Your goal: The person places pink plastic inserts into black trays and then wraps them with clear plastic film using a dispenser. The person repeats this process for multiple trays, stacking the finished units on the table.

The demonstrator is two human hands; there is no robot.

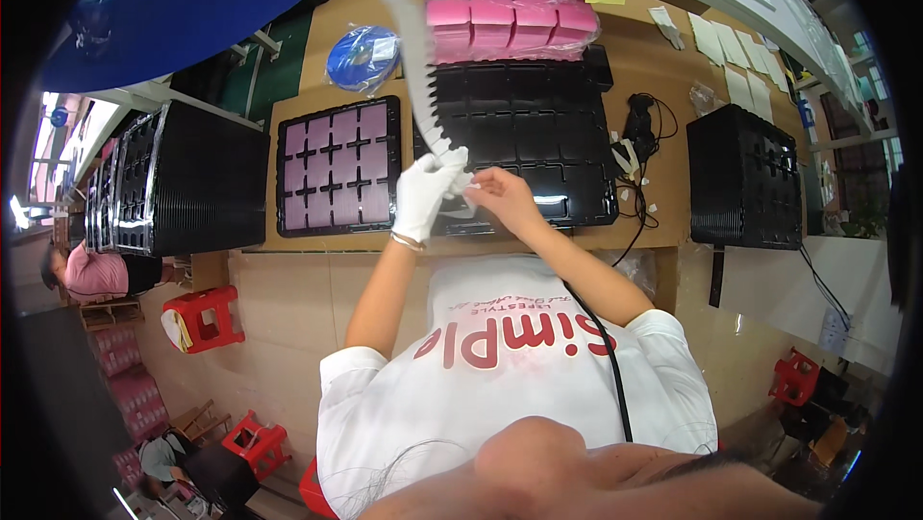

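My left hand (428, 191), in a white glove, is closed on the lower end of a long white strip (419, 68). The strip curves up and away, and a row of dark notches runs along its right edge. Close beside it, my bare right hand (505, 201) pinches a small white piece (471, 186) near the strip's end. Both hands are over the near left part of a large black compartment tray (519, 136). To the left lies a smaller black tray (395, 160) whose compartments hold pinkish-purple flat pieces (332, 169).
Behind the trays are wrapped pink blocks (510, 20) and a blue roll in plastic (362, 59). Stacks of black trays stand left (197, 179) and right (745, 179). A black cable (639, 193) crosses the table's right side. A blue rounded surface (192, 1) overhangs the upper left.
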